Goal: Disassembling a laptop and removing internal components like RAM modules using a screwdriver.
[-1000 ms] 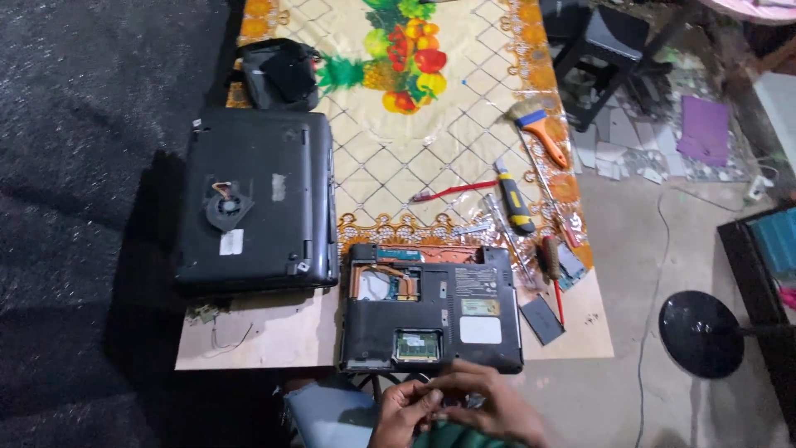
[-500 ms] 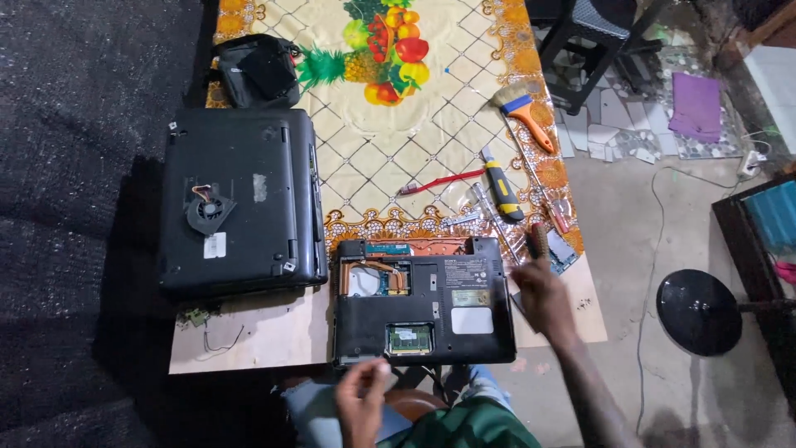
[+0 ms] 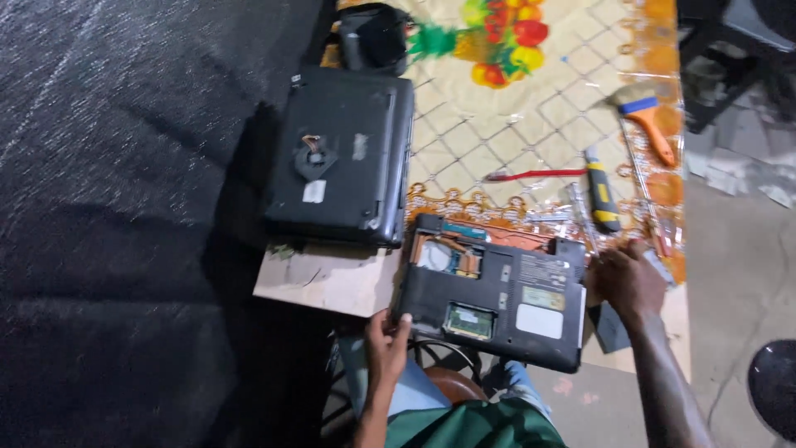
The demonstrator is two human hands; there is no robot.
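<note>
Head view: left hand [image 3: 387, 338] gripping the near-left corner of the opened laptop base [image 3: 497, 300], fingers folded over its edge. Right hand [image 3: 623, 278] resting at the base's far-right corner, loosely curled; impossible to tell whether clamping anything, or touching the thin tools just beyond it. Base lying underside up at the near edge of the tabletop [image 3: 332, 282], partly overhanging the lap, one bay uncovered and showing copper and a green board. Judging by this, steadying the base mid-teardown; further opening probably calling for a driver such as the yellow-and-black screwdriver [image 3: 600, 187] nearby. On the base, a white rounded rectangular label [image 3: 539, 320], a pale yellowish one above it. Beyond, a second closed laptop [image 3: 342, 158] carrying two small white stickers. Farther off, an orange-handled brush [image 3: 648, 124].
</note>
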